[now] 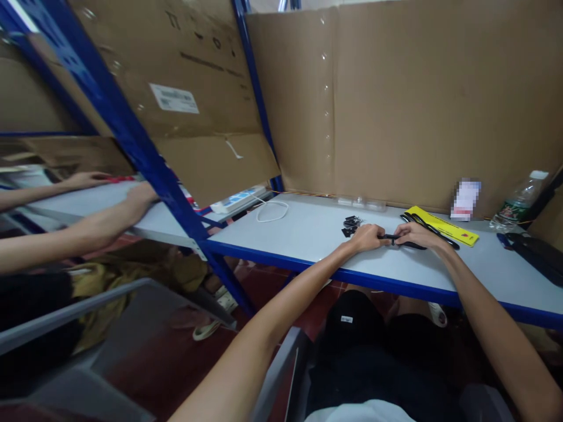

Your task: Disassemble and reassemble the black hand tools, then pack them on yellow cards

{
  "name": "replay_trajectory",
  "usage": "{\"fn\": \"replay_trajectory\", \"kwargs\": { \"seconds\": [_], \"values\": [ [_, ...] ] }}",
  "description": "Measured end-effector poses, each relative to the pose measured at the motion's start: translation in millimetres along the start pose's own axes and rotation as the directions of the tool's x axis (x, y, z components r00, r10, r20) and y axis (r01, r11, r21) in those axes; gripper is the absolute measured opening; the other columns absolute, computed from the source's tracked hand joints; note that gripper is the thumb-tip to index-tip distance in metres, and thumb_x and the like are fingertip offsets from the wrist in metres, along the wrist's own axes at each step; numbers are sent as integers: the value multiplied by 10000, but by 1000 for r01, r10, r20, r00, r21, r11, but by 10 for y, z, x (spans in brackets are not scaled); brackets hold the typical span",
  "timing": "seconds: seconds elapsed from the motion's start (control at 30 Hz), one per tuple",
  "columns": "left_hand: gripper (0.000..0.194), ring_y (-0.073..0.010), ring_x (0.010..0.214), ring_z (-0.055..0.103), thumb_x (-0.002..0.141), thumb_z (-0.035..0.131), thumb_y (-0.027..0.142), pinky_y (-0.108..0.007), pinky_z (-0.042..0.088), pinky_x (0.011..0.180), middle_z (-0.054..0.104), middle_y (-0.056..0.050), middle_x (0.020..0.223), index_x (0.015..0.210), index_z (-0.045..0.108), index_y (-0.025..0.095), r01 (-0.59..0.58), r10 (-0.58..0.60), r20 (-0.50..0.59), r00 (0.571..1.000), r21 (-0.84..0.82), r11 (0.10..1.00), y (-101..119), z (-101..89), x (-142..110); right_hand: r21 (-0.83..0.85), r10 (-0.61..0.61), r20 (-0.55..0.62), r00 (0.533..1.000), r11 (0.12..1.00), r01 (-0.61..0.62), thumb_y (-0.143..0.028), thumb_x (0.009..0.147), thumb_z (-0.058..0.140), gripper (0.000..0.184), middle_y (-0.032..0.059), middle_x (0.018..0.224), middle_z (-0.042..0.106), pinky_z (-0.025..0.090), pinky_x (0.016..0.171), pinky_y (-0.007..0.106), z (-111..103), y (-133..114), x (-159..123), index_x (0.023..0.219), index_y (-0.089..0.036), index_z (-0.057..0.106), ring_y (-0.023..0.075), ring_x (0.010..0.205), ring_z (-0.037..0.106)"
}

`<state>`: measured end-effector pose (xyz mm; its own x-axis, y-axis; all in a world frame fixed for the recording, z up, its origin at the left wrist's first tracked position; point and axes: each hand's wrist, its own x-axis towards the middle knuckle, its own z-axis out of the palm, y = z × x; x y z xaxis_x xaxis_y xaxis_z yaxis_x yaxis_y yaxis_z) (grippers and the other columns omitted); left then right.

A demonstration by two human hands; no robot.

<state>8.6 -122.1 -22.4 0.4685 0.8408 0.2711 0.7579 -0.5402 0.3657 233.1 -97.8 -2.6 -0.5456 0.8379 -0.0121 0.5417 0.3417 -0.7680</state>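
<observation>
Both hands work over the near part of the grey surface [308,231], with a slim black object [387,237] between them. The left hand [368,238] grips its left end between thumb and fingers; the right hand [417,234] pinches it a little further right, so a short stretch of it shows in the gap. A dark length also shows under the right hand, on the side nearest the blue edge [387,280]; whether it belongs to the same object is hard to tell.

Just beyond the left hand, to its left, lies a cluster of small black pieces [350,224], apart from the gripped object. Past the right hand, black looped strips [428,225] rest partly over a yellow packet [457,231]. A clear bottle [519,202] stands further right, near a dark pouch [536,255].
</observation>
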Motion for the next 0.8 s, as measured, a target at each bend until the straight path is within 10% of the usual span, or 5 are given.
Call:
{"fn": "replay_trajectory", "kwargs": {
  "seconds": [0.2, 0.43, 0.8],
  "values": [
    [381, -232, 756, 643, 872, 613, 559, -290, 344, 650, 722, -60, 765, 823, 755, 209, 19, -19, 1, 1000, 11, 1000, -24, 22, 20, -27, 20, -242, 970, 999, -28, -497, 758, 665, 325, 34, 665, 651, 445, 591, 278, -8, 58, 2, 812, -177, 683, 177, 646, 606],
    [362, -261, 779, 661, 866, 620, 542, -305, 361, 663, 728, -88, 776, 822, 760, 211, 44, -44, 9, 999, 16, 999, 74, 28, 80, -161, -83, -567, 819, 987, -12, -492, 819, 542, 303, 44, 723, 662, 469, 640, 281, 10, -41, 120, 760, -207, 628, 188, 710, 610],
    [354, -308, 915, 674, 848, 662, 515, -348, 467, 776, 748, -118, 925, 930, 742, 180, -2, -1, -59, 998, -44, 999, 3, 150, 131, -612, -196, -289, 937, 791, -23, -286, 853, 636, 167, 92, 953, 778, 474, 740, 299, 394, -945, 624, 923, -200, 761, 227, 867, 672]
  ]
}}
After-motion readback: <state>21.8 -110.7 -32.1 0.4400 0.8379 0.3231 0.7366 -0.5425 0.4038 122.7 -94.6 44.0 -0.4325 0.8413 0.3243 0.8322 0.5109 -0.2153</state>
